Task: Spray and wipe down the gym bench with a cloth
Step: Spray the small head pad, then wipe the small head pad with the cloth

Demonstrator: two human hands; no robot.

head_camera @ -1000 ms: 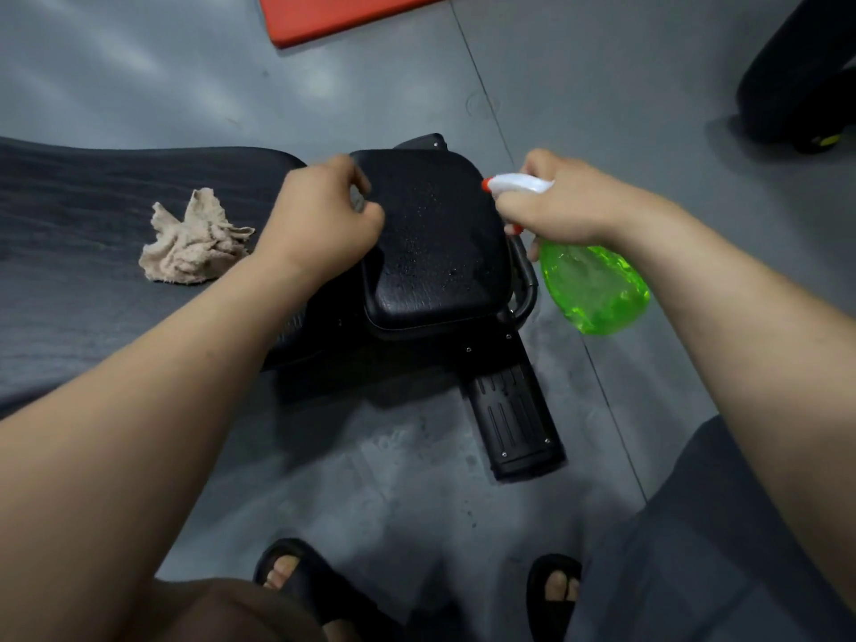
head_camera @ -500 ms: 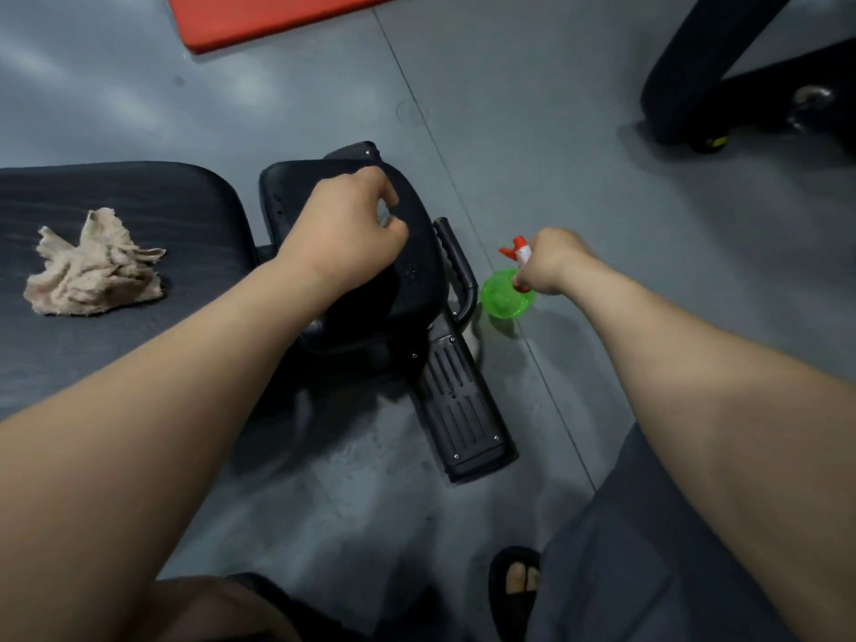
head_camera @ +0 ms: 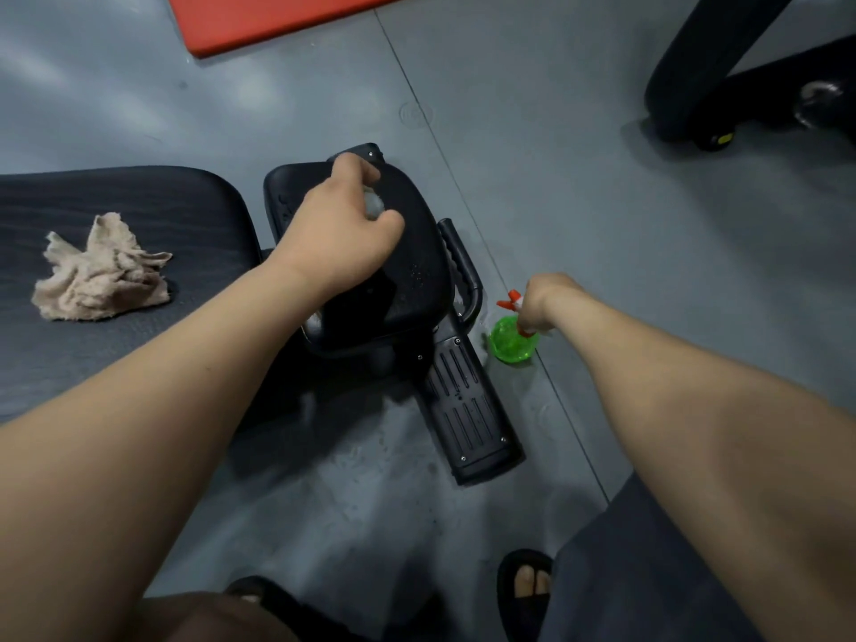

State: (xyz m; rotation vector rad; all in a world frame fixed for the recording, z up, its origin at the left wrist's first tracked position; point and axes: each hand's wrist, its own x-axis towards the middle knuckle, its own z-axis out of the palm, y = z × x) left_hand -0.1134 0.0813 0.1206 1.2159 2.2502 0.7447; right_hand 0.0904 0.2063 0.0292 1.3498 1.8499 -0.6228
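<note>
The black gym bench has a long pad (head_camera: 139, 201) at the left and a smaller seat pad (head_camera: 417, 252) with fine droplets on it. A crumpled beige cloth (head_camera: 97, 275) lies loose on the long pad. My left hand (head_camera: 338, 234) rests curled on the seat pad, with a small whitish wad showing between its fingers. My right hand (head_camera: 542, 303) grips the head of a green spray bottle (head_camera: 509, 345) with an orange nozzle. The bottle stands low on the grey floor, just right of the bench.
The bench's black foot (head_camera: 468, 419) and side handle (head_camera: 463, 266) lie between the seat pad and the bottle. A red mat (head_camera: 278, 16) lies at the top. A black machine base (head_camera: 695, 76) stands at the top right. My sandalled foot (head_camera: 525, 590) is below.
My right hand has carried the spray bottle from beside the seat pad down to the floor at the bench's right. My left hand has stayed on the seat pad.
</note>
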